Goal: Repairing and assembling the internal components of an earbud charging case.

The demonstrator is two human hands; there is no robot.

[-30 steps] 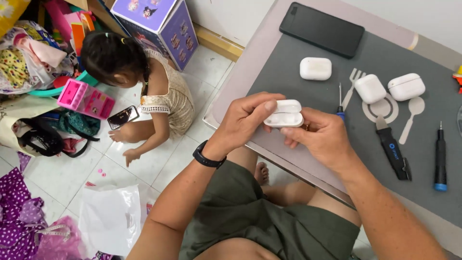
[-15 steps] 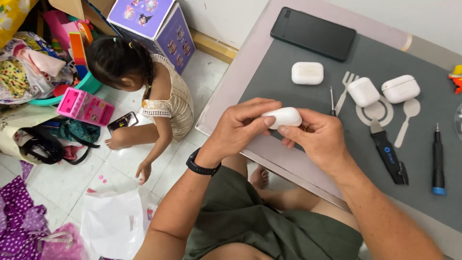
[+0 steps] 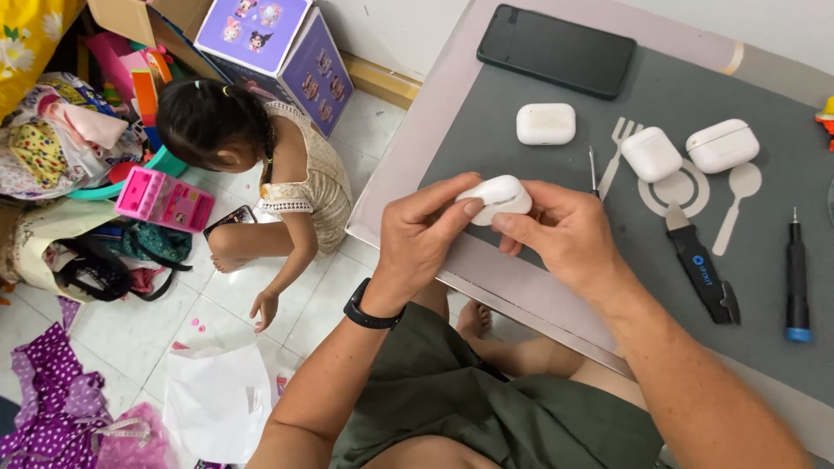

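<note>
Head cam looking down: both hands are pinching a small white earbud case [image 3: 497,196] over the near edge of the table [image 3: 434,139]. Left hand [image 3: 426,239] has thumb and fingers wrapped on its left end, right hand [image 3: 565,234] grips the right end, so the case sits closed between them. On the grey mat [image 3: 556,87] behind sit three more white cases [image 3: 546,123], a black phone [image 3: 556,50], a pry tool [image 3: 702,274] and a screwdriver [image 3: 797,278]. A child [image 3: 261,174] sits on the floor, left.

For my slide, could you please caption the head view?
Both hands, left and right, hold a closed white earbud case over a grey mat.
</note>
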